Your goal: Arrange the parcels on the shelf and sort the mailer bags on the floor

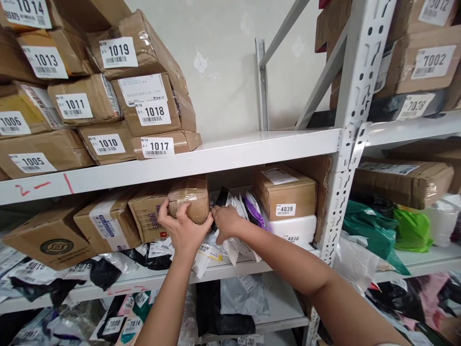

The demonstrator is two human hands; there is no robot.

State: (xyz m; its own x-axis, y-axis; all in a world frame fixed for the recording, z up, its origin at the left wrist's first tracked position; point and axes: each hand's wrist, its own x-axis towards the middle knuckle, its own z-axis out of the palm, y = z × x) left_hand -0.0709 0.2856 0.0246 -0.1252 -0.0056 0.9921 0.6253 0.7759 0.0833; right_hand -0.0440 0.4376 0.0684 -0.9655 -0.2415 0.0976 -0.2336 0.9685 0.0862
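My left hand (182,229) is wrapped round the lower edge of a small taped cardboard parcel (190,197) standing on the middle shelf (151,281). My right hand (226,222) is just to its right, fingers curled closed among thin plastic mailer bags (239,204); what they pinch is hidden. Both forearms reach up from the bottom of the view. A tilted box (147,211) leans directly left of the parcel.
The upper shelf (252,149) carries stacked boxes labelled 1005 to 1019 (144,96). Boxes 4039 (284,192) and 4038 (295,229) sit to the right. A grey perforated upright (351,129) divides the racks. Green bags (378,226) lie beyond it. Mailers fill the bottom shelf (230,307).
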